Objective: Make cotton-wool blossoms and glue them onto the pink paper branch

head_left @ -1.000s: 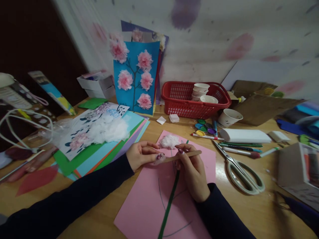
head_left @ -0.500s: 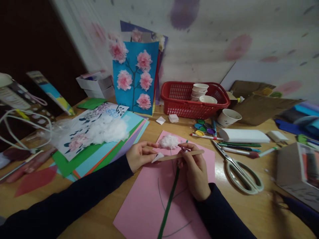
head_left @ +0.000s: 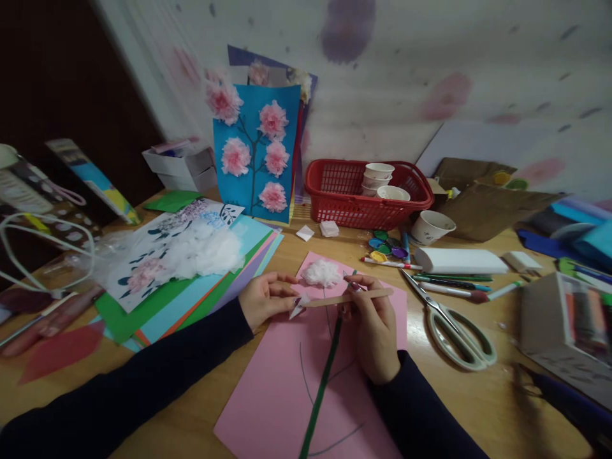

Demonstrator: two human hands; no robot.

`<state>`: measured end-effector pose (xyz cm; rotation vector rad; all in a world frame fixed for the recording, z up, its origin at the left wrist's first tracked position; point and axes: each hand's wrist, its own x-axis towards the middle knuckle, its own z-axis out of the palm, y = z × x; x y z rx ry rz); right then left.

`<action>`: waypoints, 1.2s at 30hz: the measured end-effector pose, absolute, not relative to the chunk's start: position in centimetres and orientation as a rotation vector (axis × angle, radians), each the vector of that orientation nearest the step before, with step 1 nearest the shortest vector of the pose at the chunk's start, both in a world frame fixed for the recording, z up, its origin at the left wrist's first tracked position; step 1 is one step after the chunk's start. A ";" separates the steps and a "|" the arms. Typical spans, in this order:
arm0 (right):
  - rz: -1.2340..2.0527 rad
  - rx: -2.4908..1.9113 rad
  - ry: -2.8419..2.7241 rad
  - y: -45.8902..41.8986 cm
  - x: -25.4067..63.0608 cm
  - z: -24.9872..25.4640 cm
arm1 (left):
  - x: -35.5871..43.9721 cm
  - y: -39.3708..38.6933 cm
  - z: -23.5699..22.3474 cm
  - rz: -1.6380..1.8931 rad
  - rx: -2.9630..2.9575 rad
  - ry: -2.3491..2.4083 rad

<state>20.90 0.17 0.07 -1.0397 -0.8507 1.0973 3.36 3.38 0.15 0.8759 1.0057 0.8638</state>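
My left hand [head_left: 268, 298] pinches a small white piece [head_left: 297, 308], which looks like folded paper, over the pink sheet. Between the fingers of my right hand [head_left: 375, 319] is a flat wooden craft stick [head_left: 351, 296], its left end touching or just beside the white piece. On the pink sheet [head_left: 268, 382] runs a thick green stem line [head_left: 321, 401] with thin drawn curves branching from it. A tuft of white cotton [head_left: 321, 273] sits at the sheet's top, just beyond my hands.
Large scissors [head_left: 459, 328] lie to the right, near pens and a white block [head_left: 459, 261]. Behind stand a red basket [head_left: 368, 213] with paper cups and a blue flower picture [head_left: 258, 153]. Loose cotton [head_left: 205, 247] rests on coloured papers at left. Small paint pots [head_left: 382, 245] stand ahead.
The view has shifted slightly. My left fingers have tilted the small white piece against the stick's end; both hands otherwise stay almost in place.
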 end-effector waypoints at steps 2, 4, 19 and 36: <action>1.082 -1.033 -0.844 0.2 20.9 0.0 | 3.4 3.3 0.3 0.855 0.850 0.997; 1.069 -1.020 -0.831 0.3 20.9 -0.1 | 3.4 3.3 0.3 0.839 0.828 1.002; 1.019 -1.029 -0.866 0.2 20.9 0.2 | 3.5 3.2 1.0 0.725 0.784 1.031; 0.949 -1.069 -0.723 0.4 21.3 0.5 | 3.3 3.2 -0.3 0.813 0.956 0.910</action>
